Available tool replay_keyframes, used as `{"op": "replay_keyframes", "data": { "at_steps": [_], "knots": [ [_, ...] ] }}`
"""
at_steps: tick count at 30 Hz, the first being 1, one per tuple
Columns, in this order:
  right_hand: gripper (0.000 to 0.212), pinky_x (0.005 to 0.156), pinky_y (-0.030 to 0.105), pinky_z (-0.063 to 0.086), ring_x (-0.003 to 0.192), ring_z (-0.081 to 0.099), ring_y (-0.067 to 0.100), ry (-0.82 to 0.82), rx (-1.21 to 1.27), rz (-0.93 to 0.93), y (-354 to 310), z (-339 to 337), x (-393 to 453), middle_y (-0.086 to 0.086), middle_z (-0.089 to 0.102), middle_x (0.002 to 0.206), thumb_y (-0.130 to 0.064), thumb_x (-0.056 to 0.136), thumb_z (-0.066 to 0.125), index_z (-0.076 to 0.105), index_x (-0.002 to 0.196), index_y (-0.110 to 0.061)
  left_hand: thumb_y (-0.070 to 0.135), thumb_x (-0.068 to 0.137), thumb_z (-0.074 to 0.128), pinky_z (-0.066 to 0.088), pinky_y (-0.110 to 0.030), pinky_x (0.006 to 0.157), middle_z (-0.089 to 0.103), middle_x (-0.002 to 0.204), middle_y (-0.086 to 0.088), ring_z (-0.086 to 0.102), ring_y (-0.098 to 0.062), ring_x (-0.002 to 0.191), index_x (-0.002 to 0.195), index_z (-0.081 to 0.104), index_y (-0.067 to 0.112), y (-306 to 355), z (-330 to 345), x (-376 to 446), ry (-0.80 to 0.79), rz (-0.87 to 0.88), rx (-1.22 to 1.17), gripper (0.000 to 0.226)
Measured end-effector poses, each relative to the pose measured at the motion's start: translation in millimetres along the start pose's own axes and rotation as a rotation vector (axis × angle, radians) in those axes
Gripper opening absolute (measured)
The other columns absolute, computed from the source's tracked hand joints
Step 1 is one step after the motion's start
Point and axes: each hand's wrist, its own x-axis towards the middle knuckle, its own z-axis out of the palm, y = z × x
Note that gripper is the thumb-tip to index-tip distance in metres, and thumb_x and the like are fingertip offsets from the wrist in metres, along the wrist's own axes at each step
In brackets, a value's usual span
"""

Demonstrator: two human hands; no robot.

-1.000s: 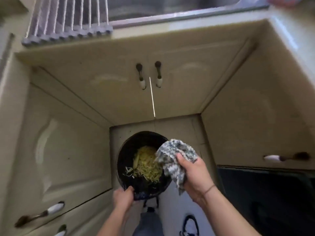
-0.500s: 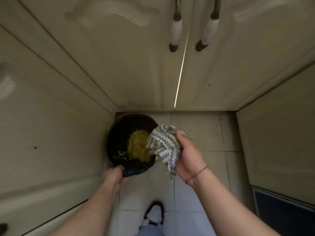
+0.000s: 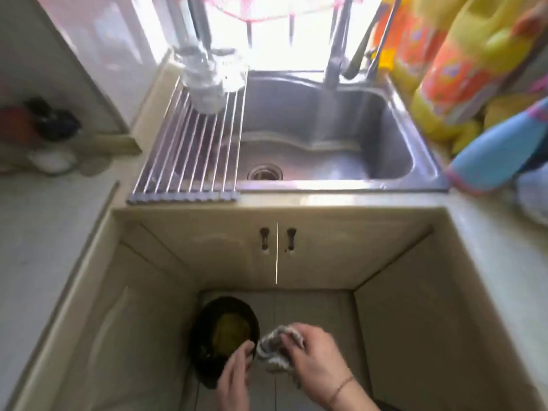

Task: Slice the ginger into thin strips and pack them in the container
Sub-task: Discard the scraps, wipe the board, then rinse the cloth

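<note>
Black bin [image 3: 207, 336] sat on the floor below the sink cabinet, yellow ginger scraps [image 3: 229, 332] inside. Your left hand [image 3: 234, 378] rested on its rim, fingers loosely straight; your right hand [image 3: 317, 360] gripped the patterned cloth [image 3: 274, 347]. Container not in view. Shaking the cloth low over the bin would probably have kept the scraps inside.

- Brushed, dully shining steel: sink [image 3: 394, 120]
- Bare metal rods, rubbery grey end strip: drying rack [image 3: 189, 155]
- Smooth, pale, slightly glossy stone-like top: counter [image 3: 341, 200]
- Satin cream panels, smooth: cabinet doors [image 3: 225, 250]
- Soft woven fabric, grey-and-white, crumpled: cloth [image 3: 274, 347]
- Black, glossy, likely plastic: bin [image 3: 207, 336]
- Bright glossy plastic: bottles [image 3: 462, 60]
</note>
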Motion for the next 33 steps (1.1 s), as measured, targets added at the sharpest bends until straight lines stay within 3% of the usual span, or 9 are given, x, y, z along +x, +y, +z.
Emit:
{"op": "replay_keyframes", "data": {
  "at_steps": [3,6,13,16,19,22,24,26,33],
  "knots": [
    [0.016,0.077,0.012,0.043,0.095,0.064,0.005,-0.061,-0.203,-0.171,-60.9,-61.1,-40.9,-0.006,0.073,0.095,-0.032,0.089,0.057,0.071,0.097,-0.029,0.067,0.07,0.077,0.048,-0.019,0.09,0.076,0.107,0.0,0.068,-0.008,0.103,0.109,0.071,0.011,82.1,42.0,-68.0,-0.414,0.269,0.243,0.069],
    [0.026,0.074,0.024,0.042,0.093,0.061,0.014,-0.01,-0.396,-0.348,-120.3,-118.1,-72.1,-0.007,0.058,0.077,-0.055,0.075,0.039,0.058,0.087,-0.042,0.016,0.068,0.085,0.048,-0.014,0.079,0.076,0.089,0.009,0.068,0.002,0.086,0.09,0.08,0.024,159.0,69.6,-110.7,-0.683,0.427,0.371,0.024],
    [0.008,0.066,0.033,0.044,0.075,0.053,0.018,0.271,-0.455,-0.61,-179.1,-199.0,-73.3,-0.009,0.054,0.071,-0.046,0.086,0.045,0.041,0.081,-0.04,0.033,0.062,0.094,0.052,-0.024,0.086,0.074,0.101,0.009,0.069,-0.003,0.095,0.127,0.055,0.008,225.7,99.8,-127.3,-0.959,0.172,0.466,0.08],
    [0.006,0.07,0.034,0.041,0.094,0.06,0.026,0.481,-0.554,-0.544,-193.5,-228.8,-37.3,-0.002,0.066,0.097,-0.039,0.094,0.048,0.047,0.094,-0.033,0.012,0.105,0.045,0.045,-0.025,0.101,0.066,0.128,-0.006,0.062,-0.015,0.118,0.141,0.045,0.002,260.4,123.8,-105.2,-1.085,0.296,0.105,0.038],
    [0.016,0.058,0.03,0.033,0.081,0.063,0.023,0.757,-0.626,-0.551,-205.2,-240.9,8.5,-0.004,0.065,0.089,-0.04,0.092,0.052,0.053,0.093,-0.024,0.037,0.11,0.017,0.017,-0.043,0.122,0.033,0.158,-0.02,0.029,-0.03,0.148,0.154,0.025,0.001,291.2,158.9,-70.4,-1.058,0.339,-0.174,0.058],
    [0.023,0.042,0.022,0.033,0.062,0.057,0.009,0.67,-0.613,-0.626,-212.2,-230.5,50.8,-0.012,0.056,0.073,-0.045,0.07,0.064,0.051,0.077,-0.027,0.039,0.08,0.082,0.048,-0.043,0.099,0.062,0.121,-0.015,0.061,-0.03,0.116,0.123,0.059,0.006,324.8,192.7,-38.3,-1.075,-0.093,-0.487,0.059],
    [0.026,0.049,0.015,0.04,0.068,0.06,0.004,0.424,-0.708,-0.679,-211.1,-223.0,78.8,-0.016,0.058,0.075,-0.045,0.058,0.07,0.059,0.075,-0.029,0.025,0.039,0.103,0.059,-0.036,0.073,0.065,0.095,-0.016,0.071,-0.029,0.083,0.105,0.067,-0.001,344.7,210.7,-16.6,-0.987,-0.249,-0.645,0.08],
    [0.015,0.067,0.02,0.054,0.071,0.063,0.007,0.179,-0.6,-0.704,-217.4,-234.1,95.4,-0.012,0.064,0.074,-0.037,0.066,0.07,0.066,0.072,-0.024,0.014,0.047,0.1,0.057,-0.029,0.049,0.062,0.073,-0.016,0.067,-0.026,0.055,0.091,0.065,-0.007,364.9,221.1,4.4,-0.949,-0.352,-0.655,0.06],
    [0.051,0.104,0.026,0.042,0.122,0.051,0.014,0.614,-0.152,-0.229,-230.0,-322.8,170.8,-0.003,0.055,0.128,-0.03,0.085,0.07,0.052,0.131,-0.017,0.021,0.076,0.067,0.056,-0.044,0.043,0.056,0.054,-0.008,0.053,-0.02,0.034,0.076,0.071,0.011,394.5,248.4,52.0,-0.557,-0.29,-0.5,0.011]
  ]
}}
